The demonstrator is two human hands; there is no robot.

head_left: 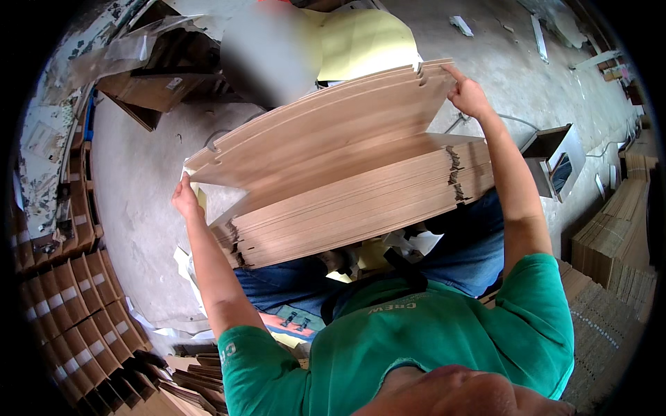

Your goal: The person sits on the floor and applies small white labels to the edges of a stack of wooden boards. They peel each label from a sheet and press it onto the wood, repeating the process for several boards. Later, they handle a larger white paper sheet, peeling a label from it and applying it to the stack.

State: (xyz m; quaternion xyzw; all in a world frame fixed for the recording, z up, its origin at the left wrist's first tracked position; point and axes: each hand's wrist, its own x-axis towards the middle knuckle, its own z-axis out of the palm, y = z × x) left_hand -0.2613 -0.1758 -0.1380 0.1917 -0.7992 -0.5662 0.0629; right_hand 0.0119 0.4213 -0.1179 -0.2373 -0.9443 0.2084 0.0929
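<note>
1. Viewing remotely, I log grey concrete floor (132,229) spreading around my landmark, the cardboard stack (368,211).
2. Cardboard stack: slotted flat sheets, lying across, just beyond the wearer's jeans (458,263); whether it rests on the legs I cannot tell.
3. Raised cardboard sheets (333,135): several together, notched along the upper edge, tilted up over the stack; wedge-shaped gaps show at both ends.
4. Cardboard partitions (76,305): gridded, well apart to the stack's left.
5. Cardboard bundles (610,236): piled well to the stack's right.
6. Yellow sheet (368,45): beyond the stack, partly covered by a blurred pale shape.
7. Metal box (572,166): open-topped, right of the stack.
8. Right hand (470,97): above the stack's right end, closed on the raised sheets' corner, index finger extended.
9. Left hand (184,199): beyond the stack's left end, pinching the opposite corner between thumb and fingers.
</note>
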